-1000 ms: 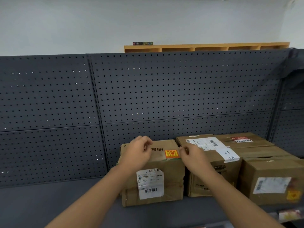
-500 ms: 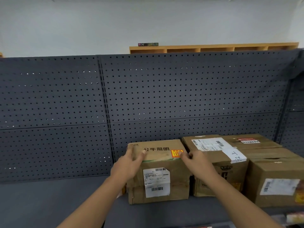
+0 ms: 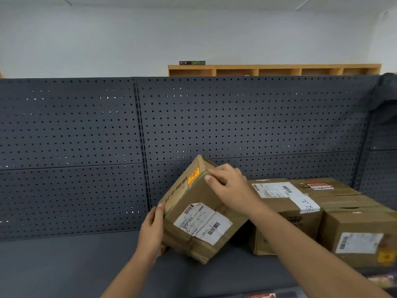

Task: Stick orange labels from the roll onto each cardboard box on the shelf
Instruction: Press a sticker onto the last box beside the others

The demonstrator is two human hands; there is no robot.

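From the head view, both hands are on the leftmost cardboard box (image 3: 199, 211), which is tipped up on one lower corner over the grey shelf (image 3: 64, 261). The left hand (image 3: 151, 230) grips the box's lower left edge, its fingers curled onto the face turned away from the camera. The right hand (image 3: 228, 187) holds the upper right edge, its fingers (image 3: 211, 176) bent over the corner.

Just left of the right fingers, an orange label (image 3: 193, 177) already sits on the tilted top face, so this box looks done. To the right of the right hand stand more boxes. The nearest of them, the middle box (image 3: 281, 203), carries white shipping labels on top and shows no orange label on the faces visible here. The far right box (image 3: 361, 233) has an orange-yellow patch (image 3: 386, 257) at its lower front corner, probably a label, though it is blurred. My judgement is that at least one box is still left to label.

The label roll is not visible anywhere. The left fingers behind the box are hidden, and something orange peeks below the left palm but I cannot tell what. The far right box is cut by the frame edge, as are some reddish items at the bottom edge.
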